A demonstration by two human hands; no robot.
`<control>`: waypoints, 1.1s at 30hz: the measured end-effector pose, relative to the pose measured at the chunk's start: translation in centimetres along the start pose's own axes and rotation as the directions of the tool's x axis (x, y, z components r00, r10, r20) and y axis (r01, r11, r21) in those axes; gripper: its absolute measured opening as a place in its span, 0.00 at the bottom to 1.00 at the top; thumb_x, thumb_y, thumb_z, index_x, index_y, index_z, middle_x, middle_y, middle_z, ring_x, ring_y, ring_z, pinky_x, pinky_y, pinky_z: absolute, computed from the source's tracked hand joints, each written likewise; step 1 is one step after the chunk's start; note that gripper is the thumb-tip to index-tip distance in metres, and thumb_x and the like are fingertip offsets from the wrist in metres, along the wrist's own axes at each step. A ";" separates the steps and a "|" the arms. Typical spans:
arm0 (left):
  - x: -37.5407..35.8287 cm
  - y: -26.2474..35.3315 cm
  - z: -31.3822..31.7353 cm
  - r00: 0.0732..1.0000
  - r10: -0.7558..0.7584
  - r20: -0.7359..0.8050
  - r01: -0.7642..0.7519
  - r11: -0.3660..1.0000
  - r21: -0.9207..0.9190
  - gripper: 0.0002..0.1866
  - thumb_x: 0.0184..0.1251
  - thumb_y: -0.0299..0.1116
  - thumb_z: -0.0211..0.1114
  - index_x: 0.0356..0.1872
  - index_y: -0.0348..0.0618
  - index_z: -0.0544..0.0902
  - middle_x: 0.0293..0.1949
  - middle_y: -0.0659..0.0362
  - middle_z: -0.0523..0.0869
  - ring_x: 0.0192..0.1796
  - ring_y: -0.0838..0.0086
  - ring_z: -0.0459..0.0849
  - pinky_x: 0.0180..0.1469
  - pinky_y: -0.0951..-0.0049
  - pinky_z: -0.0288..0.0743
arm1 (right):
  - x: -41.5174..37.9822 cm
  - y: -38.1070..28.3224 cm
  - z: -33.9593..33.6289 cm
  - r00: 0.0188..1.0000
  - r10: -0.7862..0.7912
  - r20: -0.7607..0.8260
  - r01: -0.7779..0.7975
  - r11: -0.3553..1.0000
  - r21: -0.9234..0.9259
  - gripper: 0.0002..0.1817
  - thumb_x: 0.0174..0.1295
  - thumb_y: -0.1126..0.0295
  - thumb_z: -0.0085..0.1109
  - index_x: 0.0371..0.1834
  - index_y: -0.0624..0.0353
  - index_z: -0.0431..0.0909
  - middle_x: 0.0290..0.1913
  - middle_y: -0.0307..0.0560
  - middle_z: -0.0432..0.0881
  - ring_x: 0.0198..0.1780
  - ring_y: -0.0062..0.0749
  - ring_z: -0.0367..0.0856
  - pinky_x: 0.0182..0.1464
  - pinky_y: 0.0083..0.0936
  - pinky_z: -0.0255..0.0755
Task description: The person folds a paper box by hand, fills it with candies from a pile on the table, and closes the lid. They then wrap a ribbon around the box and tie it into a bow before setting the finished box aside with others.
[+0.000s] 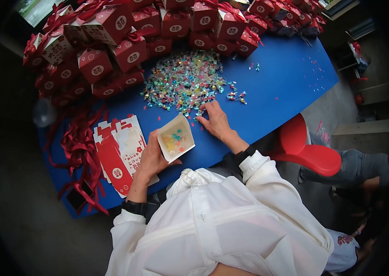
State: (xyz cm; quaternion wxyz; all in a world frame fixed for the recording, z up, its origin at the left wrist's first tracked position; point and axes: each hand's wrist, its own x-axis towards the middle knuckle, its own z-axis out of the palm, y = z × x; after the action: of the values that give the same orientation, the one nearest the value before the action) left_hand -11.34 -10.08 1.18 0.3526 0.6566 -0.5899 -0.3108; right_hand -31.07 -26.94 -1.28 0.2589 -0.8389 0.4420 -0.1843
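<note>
My left hand (pixel 151 156) is wrapped round an open white box (pixel 176 137), tilted so its inside shows. Several small wrapped candies, yellow, blue and orange, lie in the bottom of the box. To the right of the box, my right hand (pixel 216 120) reaches the lower edge of a big pile of shiny wrapped candies (pixel 183 80). Its thumb and index finger are near a few candies at the pile's edge; whether it pinches one is too small to tell.
Red and white gift boxes (pixel 132 55) are stacked along the back of the blue table (pixel 277 73). Red ribbons (pixel 82 147) and flat unfolded boxes (pixel 120 154) lie at the left. A red chair (pixel 311 158) stands at the right, with people beyond it.
</note>
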 end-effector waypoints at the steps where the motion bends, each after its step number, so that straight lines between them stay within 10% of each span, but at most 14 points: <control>1: 0.0 -0.1 0.0 1.000 0.000 0.005 0.000 1.000 -0.002 0.56 0.29 0.39 0.86 0.63 0.42 0.59 0.57 0.50 0.70 0.60 0.51 0.74 0.59 0.59 0.71 | -0.1 0.1 0.1 1.000 0.004 0.005 -0.004 1.000 -0.006 0.17 0.55 0.65 0.67 0.45 0.55 0.74 0.42 0.51 0.74 0.43 0.48 0.78 0.43 0.39 0.74; 19: -0.3 -0.4 0.3 1.000 -0.010 0.002 0.010 1.000 0.007 0.59 0.28 0.36 0.86 0.66 0.49 0.57 0.63 0.50 0.67 0.64 0.52 0.71 0.62 0.60 0.72 | -0.2 -2.0 -3.3 0.949 0.286 0.130 -0.313 0.894 0.320 0.13 0.55 0.67 0.68 0.39 0.62 0.80 0.28 0.43 0.79 0.29 0.23 0.77 0.35 0.21 0.73; 21: -0.3 -0.6 0.4 1.000 0.021 -0.009 -0.021 0.999 0.031 0.58 0.29 0.36 0.85 0.66 0.51 0.57 0.62 0.50 0.67 0.62 0.52 0.72 0.59 0.60 0.74 | -0.4 -4.8 -4.6 0.965 0.185 0.188 -0.263 0.693 0.671 0.12 0.55 0.68 0.69 0.39 0.62 0.79 0.25 0.38 0.77 0.28 0.15 0.73 0.32 0.16 0.69; 26: -0.2 -0.2 0.2 1.000 0.013 -0.019 -0.013 1.000 0.014 0.55 0.29 0.36 0.85 0.64 0.50 0.59 0.60 0.52 0.70 0.60 0.53 0.75 0.57 0.60 0.75 | 0.1 -7.4 -5.7 0.984 -0.123 0.132 0.025 0.816 0.577 0.09 0.60 0.68 0.65 0.38 0.62 0.79 0.25 0.33 0.74 0.28 0.12 0.69 0.30 0.14 0.66; 28: -0.2 0.1 0.0 1.000 0.000 -0.016 0.000 1.000 0.000 0.55 0.29 0.36 0.85 0.64 0.50 0.59 0.59 0.52 0.70 0.60 0.53 0.75 0.57 0.60 0.75 | 1.1 -4.5 -3.9 0.976 0.199 0.083 -0.198 0.669 0.716 0.10 0.64 0.66 0.62 0.37 0.63 0.79 0.26 0.32 0.75 0.28 0.12 0.70 0.31 0.14 0.66; 33: -0.4 0.0 0.1 0.999 -0.031 -0.019 0.031 0.999 0.017 0.55 0.29 0.36 0.85 0.64 0.51 0.59 0.59 0.52 0.70 0.60 0.53 0.75 0.58 0.61 0.75 | 0.4 -1.1 -1.9 0.952 0.213 0.221 -0.307 0.678 0.668 0.10 0.63 0.66 0.61 0.40 0.61 0.79 0.29 0.37 0.78 0.29 0.19 0.74 0.33 0.19 0.71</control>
State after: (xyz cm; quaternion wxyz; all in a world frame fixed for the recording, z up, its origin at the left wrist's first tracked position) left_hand -11.48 -9.65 1.08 0.3475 0.6715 -0.5789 -0.3053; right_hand -31.14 -27.30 0.99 0.6053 -0.6180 0.4378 -0.2449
